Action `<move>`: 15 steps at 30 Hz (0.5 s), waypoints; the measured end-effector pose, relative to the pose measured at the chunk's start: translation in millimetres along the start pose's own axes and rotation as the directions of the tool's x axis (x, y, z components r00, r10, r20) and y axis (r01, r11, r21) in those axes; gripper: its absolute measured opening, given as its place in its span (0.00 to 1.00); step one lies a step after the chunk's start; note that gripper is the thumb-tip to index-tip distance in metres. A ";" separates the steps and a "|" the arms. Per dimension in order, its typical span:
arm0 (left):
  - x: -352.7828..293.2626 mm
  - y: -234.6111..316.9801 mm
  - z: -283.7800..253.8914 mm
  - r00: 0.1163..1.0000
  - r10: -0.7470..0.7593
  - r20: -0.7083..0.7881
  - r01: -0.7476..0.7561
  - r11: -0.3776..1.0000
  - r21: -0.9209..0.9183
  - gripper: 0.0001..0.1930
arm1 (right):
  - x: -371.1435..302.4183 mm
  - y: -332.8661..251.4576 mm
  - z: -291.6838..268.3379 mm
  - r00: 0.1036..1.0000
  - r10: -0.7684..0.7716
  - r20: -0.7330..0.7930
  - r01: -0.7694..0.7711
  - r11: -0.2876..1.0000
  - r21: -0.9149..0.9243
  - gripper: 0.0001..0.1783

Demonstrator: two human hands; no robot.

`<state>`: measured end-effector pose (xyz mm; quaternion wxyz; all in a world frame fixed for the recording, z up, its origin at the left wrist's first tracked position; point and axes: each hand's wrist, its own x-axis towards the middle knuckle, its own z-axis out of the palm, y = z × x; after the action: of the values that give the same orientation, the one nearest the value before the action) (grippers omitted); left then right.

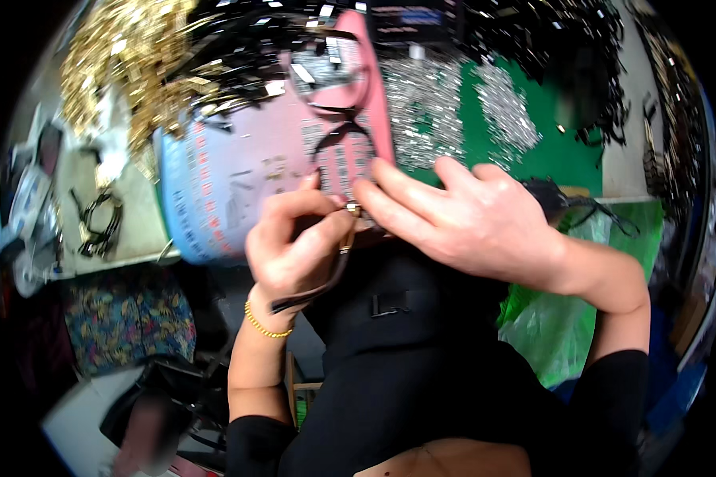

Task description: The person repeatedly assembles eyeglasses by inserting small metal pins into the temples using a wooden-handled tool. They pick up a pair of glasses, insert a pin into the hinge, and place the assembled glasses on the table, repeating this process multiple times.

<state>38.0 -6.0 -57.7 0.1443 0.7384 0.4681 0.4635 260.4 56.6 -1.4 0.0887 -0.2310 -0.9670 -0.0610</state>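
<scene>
My left hand (294,238) is closed, thumb and fingers pinching a narrow dark strap (314,296) with gold-coloured metal along part of it. The strap's loose end crosses below the thumb, over the wrist. A small shiny metal piece (352,207) sits at the fingertips. My right hand (469,215) comes in from the other side, its leading fingertips pressed together at that piece; its thumb is hidden. Beyond the hands, dark curved strips (344,135) and a looped one (326,105) lie on a pink and blue printed sheet (239,175). Motion blurs the small parts.
Gold strips (123,60) are heaped at the far left, beside black strips (247,40). Small silver pieces (426,111) lie in piles on a green surface (565,163). Dark coiled cords (102,222) lie at left. Green plastic (565,318) hangs below the table edge at right.
</scene>
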 end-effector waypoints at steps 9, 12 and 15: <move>-1.2 -2.4 -6.0 1.000 -0.022 0.021 0.023 0.999 -0.035 0.16 | 3.2 -2.6 -6.1 0.998 0.017 0.053 -0.017 1.000 -0.001 0.27; -3.3 3.0 -19.8 0.997 0.067 0.041 -0.069 0.997 0.045 0.14 | 1.1 -5.4 -22.6 0.988 0.151 0.041 -0.156 0.965 0.210 0.28; -0.7 38.5 -78.1 0.996 0.027 -0.084 -0.040 0.987 -0.154 0.13 | -6.7 1.3 -39.2 0.952 0.278 0.128 -0.298 0.745 0.597 0.24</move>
<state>-4.7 -43.8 8.2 0.1742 0.7130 0.4237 0.5308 272.5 48.5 35.7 0.1517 -0.3374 -0.8884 0.2719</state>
